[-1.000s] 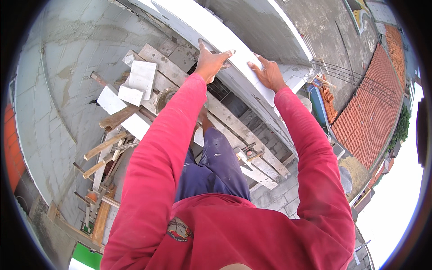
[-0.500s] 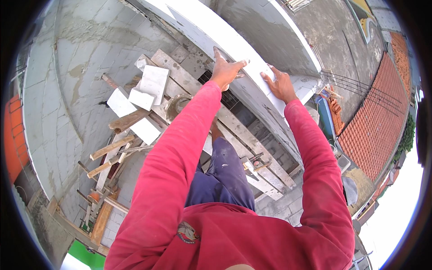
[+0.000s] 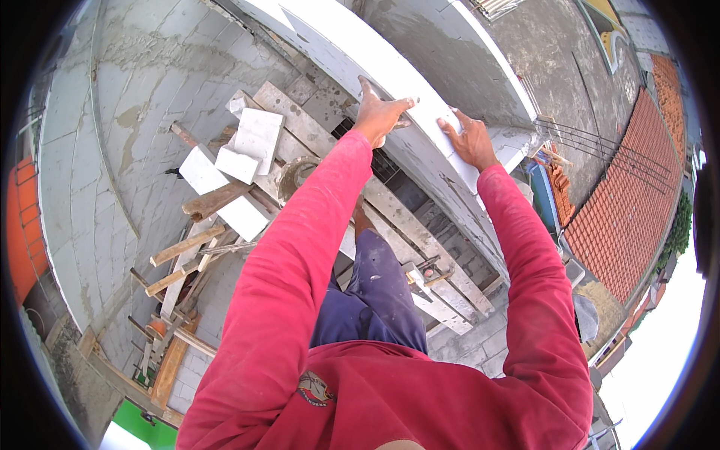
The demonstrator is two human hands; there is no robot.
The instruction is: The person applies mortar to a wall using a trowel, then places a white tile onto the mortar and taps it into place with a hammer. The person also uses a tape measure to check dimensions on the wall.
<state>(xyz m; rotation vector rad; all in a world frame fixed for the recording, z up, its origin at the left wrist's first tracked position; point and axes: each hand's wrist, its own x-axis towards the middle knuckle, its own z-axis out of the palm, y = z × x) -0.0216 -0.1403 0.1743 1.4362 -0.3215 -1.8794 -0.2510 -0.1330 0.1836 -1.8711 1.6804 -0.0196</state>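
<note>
Worn on the person's head, the left fisheye camera looked steeply down, close over the red shirt (image 3: 427, 390) and farther from the left hand (image 3: 379, 115) and right hand (image 3: 471, 141), its wide, dark-rimmed circle reaching rightward to the tiled roof (image 3: 622, 199).

White block (image 3: 424, 112) matt, perhaps smooth; planks (image 3: 297, 118) rough wood.

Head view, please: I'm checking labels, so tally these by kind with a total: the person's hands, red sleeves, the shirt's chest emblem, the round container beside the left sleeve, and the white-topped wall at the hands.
Hands, left hand and right hand: 2
Red sleeves, left sleeve and right sleeve: 2
Chest emblem: 1
Round container: 1
White-topped wall: 1
Total: 7
</note>
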